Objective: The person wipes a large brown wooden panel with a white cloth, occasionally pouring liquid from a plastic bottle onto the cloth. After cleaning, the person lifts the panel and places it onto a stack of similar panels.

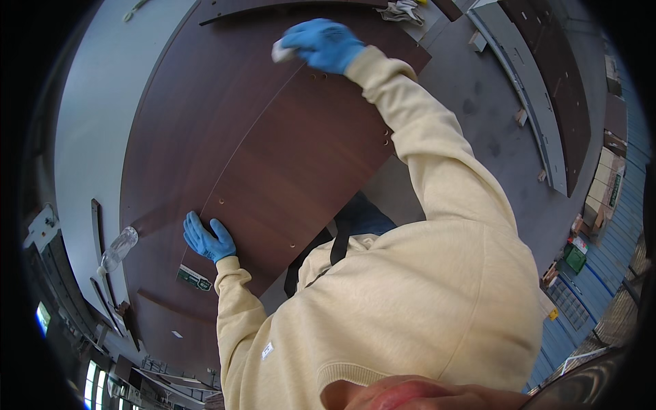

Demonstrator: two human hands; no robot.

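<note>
Room on panel [273, 157] between flat left hand [209, 238] and right hand [324, 46], tight round white wad [281, 52] near far edge [400, 33]

the floor [471, 140] is grey, the windows [90, 383] bright.

Place: workshop, apparently for furniture panels | Evidence: drilled brown panel [294, 150] on a pale worktable [89, 130] — long board [559, 82] propped on small blocks [521, 117] | Margin: ribbed blue surface [632, 147]
</note>
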